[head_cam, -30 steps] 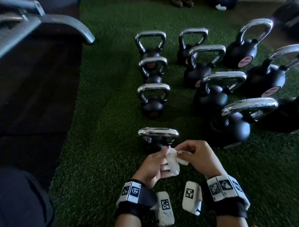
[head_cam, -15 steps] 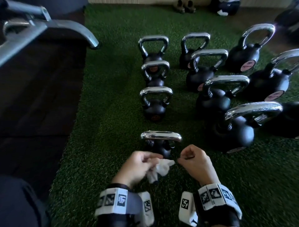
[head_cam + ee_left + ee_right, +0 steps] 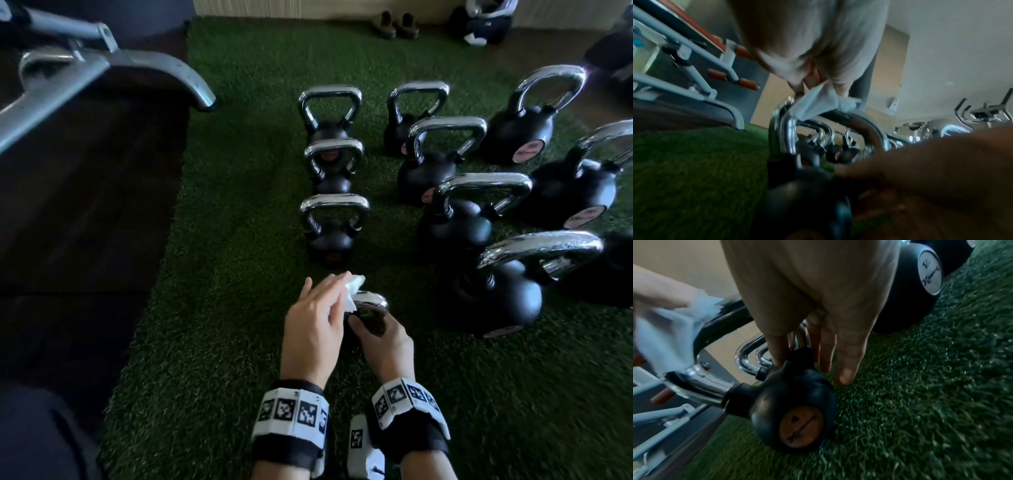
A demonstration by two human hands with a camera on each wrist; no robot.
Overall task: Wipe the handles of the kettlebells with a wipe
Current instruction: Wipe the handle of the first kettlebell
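Note:
The nearest small black kettlebell (image 3: 368, 320) stands on the green turf, its chrome handle (image 3: 371, 300) partly covered. My left hand (image 3: 337, 291) pinches a crumpled white wipe (image 3: 353, 287) and presses it on the left part of that handle. The left wrist view shows the wipe (image 3: 818, 105) draped over the chrome handle (image 3: 789, 129). My right hand (image 3: 373, 325) grips the kettlebell at the handle's right base. In the right wrist view its thumb and fingers (image 3: 826, 350) sit on either side of the horn above the black ball (image 3: 793, 402).
Three more small kettlebells (image 3: 330, 226) line up ahead. Several larger kettlebells (image 3: 496, 298) crowd the right side, close to my right hand. A grey bench frame (image 3: 102, 68) and dark floor (image 3: 68, 205) lie left of the turf. Shoes (image 3: 397, 25) sit at the far edge.
A second ago both hands held the wipe; then the right hand let go. Both hands moved forward: the left set the wipe on the handle, the right took hold of the kettlebell.

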